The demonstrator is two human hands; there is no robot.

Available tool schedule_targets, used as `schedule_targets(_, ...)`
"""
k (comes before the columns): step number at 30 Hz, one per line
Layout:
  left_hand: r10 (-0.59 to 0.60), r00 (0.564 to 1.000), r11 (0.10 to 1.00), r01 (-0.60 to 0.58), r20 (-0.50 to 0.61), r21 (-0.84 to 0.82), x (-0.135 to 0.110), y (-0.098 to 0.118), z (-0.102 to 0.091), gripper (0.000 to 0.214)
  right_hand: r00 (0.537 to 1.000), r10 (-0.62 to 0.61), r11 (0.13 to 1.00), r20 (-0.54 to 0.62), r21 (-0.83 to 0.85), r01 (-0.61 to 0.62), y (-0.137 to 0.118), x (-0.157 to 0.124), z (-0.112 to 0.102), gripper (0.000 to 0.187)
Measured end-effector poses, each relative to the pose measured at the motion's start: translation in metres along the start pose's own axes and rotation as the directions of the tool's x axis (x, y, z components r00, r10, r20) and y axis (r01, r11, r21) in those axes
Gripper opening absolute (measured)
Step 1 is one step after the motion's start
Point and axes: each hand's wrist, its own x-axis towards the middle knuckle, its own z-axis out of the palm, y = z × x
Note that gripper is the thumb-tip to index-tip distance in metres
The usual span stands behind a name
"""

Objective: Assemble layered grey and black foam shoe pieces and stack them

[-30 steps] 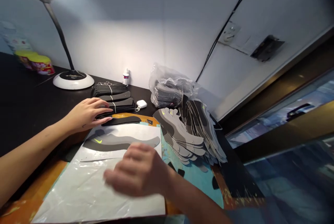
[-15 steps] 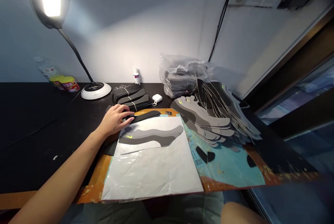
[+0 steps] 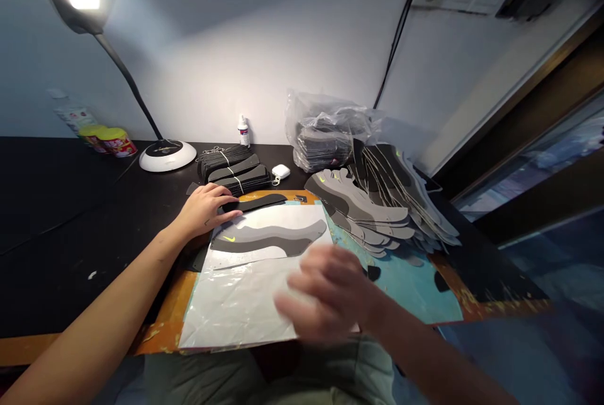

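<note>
My left hand (image 3: 207, 209) is at the board's upper left, its thumb and fingers closed on the end of a black curved strip (image 3: 264, 202). Below the strip, a grey shoe upper piece (image 3: 264, 240) with a dark wavy band and a yellow-green swoosh lies flat on a white sheet (image 3: 231, 304). My right hand (image 3: 328, 295) hovers over the sheet's right side, just below the grey piece. It is smeared by motion, so its fingers and anything in them cannot be made out.
Fanned grey shoe pieces (image 3: 358, 200) lie right of the sheet, beside a darker stack (image 3: 401, 185). Behind stand a plastic bag of pieces (image 3: 325, 134), a white earbud case (image 3: 281, 171), banded black strips (image 3: 236, 172), a small bottle (image 3: 243, 131) and a lamp (image 3: 167, 155).
My right hand has come into view from the lower right, over the white sheet. My left hand stays at the black strip. The whole view has shifted slightly.
</note>
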Motion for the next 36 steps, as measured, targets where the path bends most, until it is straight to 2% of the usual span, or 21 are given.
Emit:
schedule_targets(1, -0.002, 1.000, 1.000, 0.002, -0.002, -0.014, 0.000, 0.000, -0.001, 0.043, 0.999, -0.013, 0.999, 0.041, -0.043, 0.015, 0.013, 0.008, 0.006, 0.029)
schedule_targets(3, -0.010, 1.000, 0.999, 0.009, -0.014, -0.053, 0.001, -0.001, -0.002, 0.044, 0.977, 0.162, 0.984, 0.142, -0.098, -0.149, 0.041, 0.016, 0.017, 0.050)
schedule_targets(5, -0.023, 0.999, 0.993, 0.017, -0.045, -0.115, 0.002, -0.003, -0.002, 0.044, 0.913, 0.299, 0.954, 0.278, -0.102, -0.282, 0.065, 0.013, 0.025, 0.075)
schedule_targets(6, -0.034, 0.997, 0.988, 0.023, -0.070, -0.152, 0.002, -0.004, -0.002, 0.044, 0.878, 0.331, 0.943, 0.345, -0.091, -0.320, 0.074, 0.010, 0.027, 0.082)
schedule_targets(8, -0.062, 0.991, 0.973, 0.033, -0.121, -0.228, 0.002, -0.005, -0.002, 0.043, 0.834, 0.354, 0.930, 0.424, -0.070, -0.360, 0.088, 0.004, 0.028, 0.080)
schedule_targets(10, -0.089, 0.984, 0.956, 0.041, -0.154, -0.291, 0.002, -0.005, -0.003, 0.042, 0.817, 0.369, 0.923, 0.443, -0.075, -0.376, 0.098, 0.002, 0.027, 0.069)
schedule_targets(13, -0.124, 0.980, 0.930, 0.061, -0.156, -0.361, 0.002, -0.002, -0.006, 0.039, 0.827, 0.349, 0.933, 0.441, -0.081, -0.350, 0.109, 0.009, 0.023, 0.058)
schedule_targets(16, -0.112, 0.988, 0.897, 0.057, -0.102, -0.437, 0.002, 0.004, -0.010, 0.037, 0.840, 0.295, 0.951, 0.455, -0.057, -0.303, 0.118, 0.019, 0.018, 0.055)
schedule_targets(18, -0.059, 0.997, 0.874, 0.029, -0.046, -0.485, 0.002, 0.010, -0.013, 0.036, 0.844, 0.322, 0.944, 0.429, -0.074, -0.322, 0.122, 0.024, 0.013, 0.049)
schedule_targets(20, -0.008, 1.000, 0.857, 0.007, 0.001, -0.515, 0.003, 0.017, -0.015, 0.036, 0.843, 0.408, 0.911, 0.350, -0.092, -0.403, 0.122, 0.027, 0.010, 0.034)
schedule_targets(22, 0.020, 0.999, 0.853, 0.004, 0.040, -0.522, 0.003, 0.024, -0.017, 0.037, 0.822, 0.518, 0.852, 0.238, -0.053, -0.521, 0.118, 0.030, 0.011, 0.021)
schedule_targets(24, 0.035, 0.997, 0.858, 0.006, 0.069, -0.514, 0.004, 0.031, -0.019, 0.039, 0.788, 0.587, 0.793, 0.188, 0.064, -0.606, 0.112, 0.034, 0.017, 0.022)
schedule_targets(25, 0.041, 0.996, 0.860, 0.005, 0.078, -0.510, 0.004, 0.034, -0.019, 0.040, 0.782, 0.590, 0.774, 0.202, 0.135, -0.619, 0.108, 0.037, 0.021, 0.027)
schedule_targets(27, 0.046, 0.996, 0.862, 0.001, 0.080, -0.507, 0.005, 0.038, -0.019, 0.042, 0.806, 0.527, 0.770, 0.269, 0.250, -0.587, 0.099, 0.044, 0.031, 0.032)
schedule_targets(29, 0.046, 0.995, 0.859, 0.004, 0.085, -0.512, 0.005, 0.041, -0.019, 0.042, 0.843, 0.444, 0.793, 0.305, 0.305, -0.528, 0.090, 0.053, 0.041, 0.031)
schedule_targets(31, 0.035, 0.994, 0.849, 0.028, 0.108, -0.528, 0.005, 0.041, -0.020, 0.044, 0.848, 0.423, 0.791, 0.320, 0.327, -0.518, 0.083, 0.062, 0.048, 0.027)
schedule_targets(34, 0.005, 0.971, 0.797, 0.141, 0.240, -0.587, 0.005, 0.037, -0.023, 0.045, 0.810, 0.442, 0.734, 0.386, 0.363, -0.574, 0.079, 0.073, 0.055, 0.018)
schedule_targets(36, -0.001, 0.927, 0.746, 0.250, 0.374, -0.618, 0.005, 0.033, -0.027, 0.041, 0.801, 0.419, 0.723, 0.427, 0.376, -0.579, 0.079, 0.076, 0.059, 0.014)
